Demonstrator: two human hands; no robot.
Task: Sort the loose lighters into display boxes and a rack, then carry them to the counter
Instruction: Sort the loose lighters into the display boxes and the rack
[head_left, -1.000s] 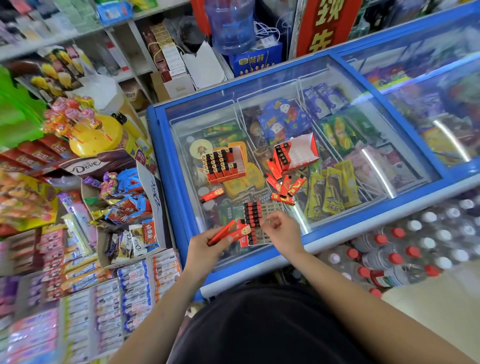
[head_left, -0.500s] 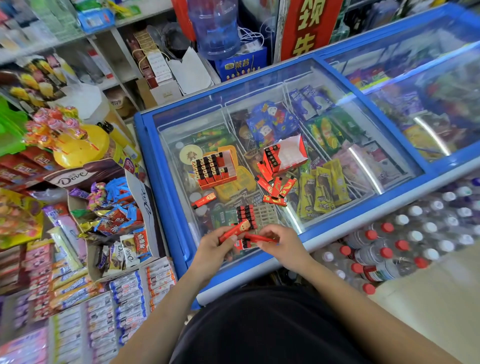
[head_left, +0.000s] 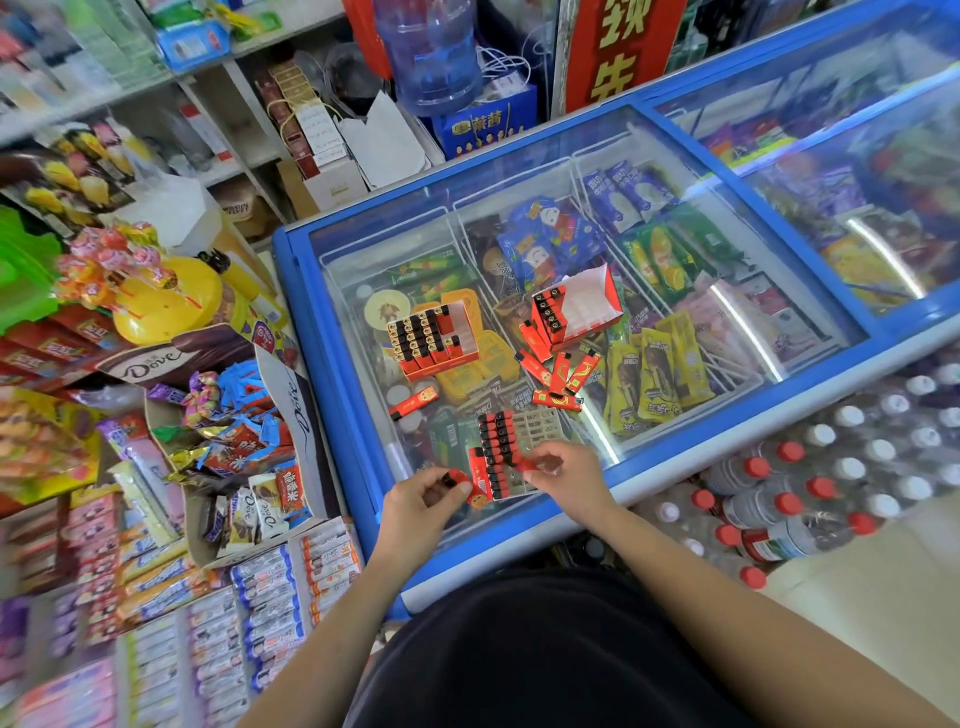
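Note:
On the freezer's glass lid lies a grid rack (head_left: 537, 431) with red lighters (head_left: 496, 449) standing in its left rows. My left hand (head_left: 423, 501) grips red lighters at the rack's near left corner. My right hand (head_left: 563, 475) pinches one red lighter at the rack's near edge. Farther back stand a nearly full display box (head_left: 431, 340) and a mostly empty display box (head_left: 579, 306) with a few lighters at its left end. Several loose lighters (head_left: 558, 376) lie in front of that box. One more single lighter (head_left: 414, 402) lies left of the rack.
The blue-framed freezer (head_left: 332, 374) holds ice cream packs under glass. An open Dove chocolate carton (head_left: 228, 436) and snack shelves crowd the left. Several water bottles (head_left: 810, 483) with red and white caps are stacked on the right by the freezer's front.
My left hand has lowered its lighters toward the rack's near left corner. My right hand has moved right along the rack's near edge with one lighter. The view has tilted slightly.

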